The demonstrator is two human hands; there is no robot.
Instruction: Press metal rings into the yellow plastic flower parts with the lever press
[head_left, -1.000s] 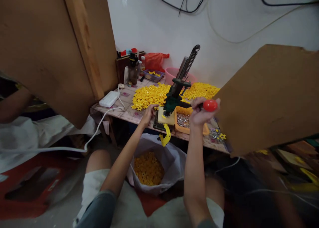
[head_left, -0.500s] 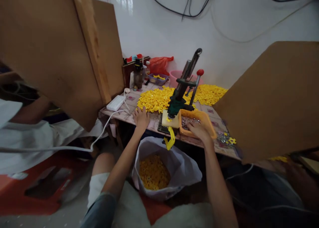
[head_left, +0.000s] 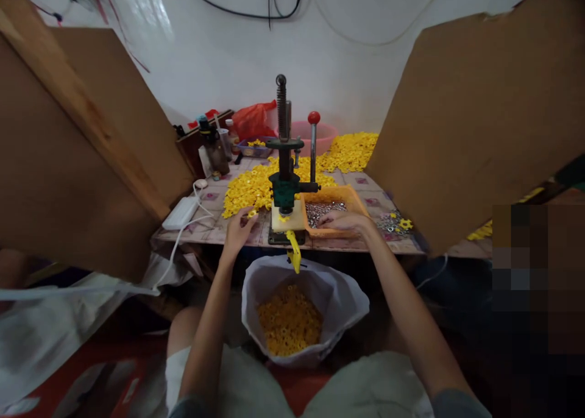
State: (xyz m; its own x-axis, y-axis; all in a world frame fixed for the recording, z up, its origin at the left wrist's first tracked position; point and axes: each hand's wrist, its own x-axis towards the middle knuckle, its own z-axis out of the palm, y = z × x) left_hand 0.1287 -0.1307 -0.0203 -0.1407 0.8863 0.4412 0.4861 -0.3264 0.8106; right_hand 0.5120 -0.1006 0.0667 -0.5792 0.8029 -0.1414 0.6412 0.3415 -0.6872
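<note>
Between the thumb and fingers of my left hand (head_left: 238,230) is a small yellow gear-shaped plastic piece (head_left: 253,213), at the near edge of a yellow pile (head_left: 247,191). My right hand (head_left: 347,222) reaches over the rim of an orange tray (head_left: 361,206). Its fingertips are together among small shiny metal parts (head_left: 325,208); whatever they pinch is hidden. Between my hands stands a green hand press (head_left: 285,189) with a red-knobbed lever (head_left: 313,139). Another yellow piece (head_left: 284,218) lies under the press head on a pale block (head_left: 295,224).
A white sack (head_left: 256,296) holding yellow pieces stands open below the table edge, under a yellow chute (head_left: 295,253). Cardboard panels (head_left: 475,125) flank the table. A white power strip (head_left: 181,213) trails a cable at left. Loose metal parts (head_left: 388,224) lie right of the tray.
My view has swung right, and the press now looks upright and centred. My left hand has taken a yellow piece from the pile's edge. My right hand remains in the tray.
</note>
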